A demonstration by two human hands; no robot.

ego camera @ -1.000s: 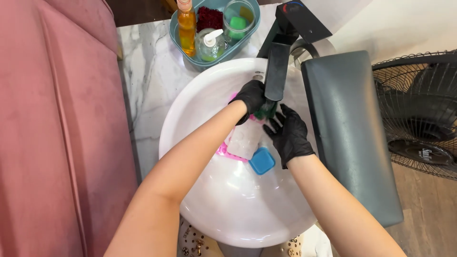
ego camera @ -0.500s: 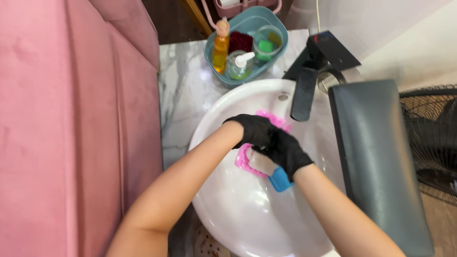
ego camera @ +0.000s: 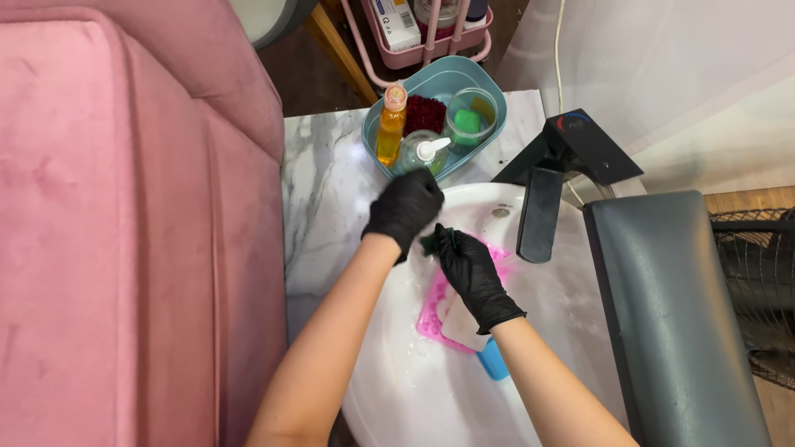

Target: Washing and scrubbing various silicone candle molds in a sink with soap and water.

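While I lean over the white basin (ego camera: 397,389):
Left hand (ego camera: 404,209): curled, grip unclear.
Right hand (ego camera: 472,273): pinching dark scrubber (ego camera: 431,242).
Pink tray (ego camera: 432,308): wet, unrinsed.

Both hands wear black gloves, the left hand (ego camera: 404,209) and the right hand (ego camera: 474,277) alike. The right one holds a dark green scrubber (ego camera: 432,241). The basin (ego camera: 397,389) is glossy white, and in it lies a bright pink mat (ego camera: 432,308) beside a blue piece (ego camera: 493,361). The tap (ego camera: 542,207) is matte black with a small red and blue mark on top. The desk (ego camera: 323,190) is white marble with grey veins. The tub (ego camera: 451,83) is pale teal; it carries an amber bottle (ego camera: 390,131) with an orange cap, a clear pump bottle (ego camera: 422,153) and a green sponge (ego camera: 468,122). The sofa (ego camera: 124,232) is dusty pink velvet. The pad (ego camera: 671,314) is dark grey.
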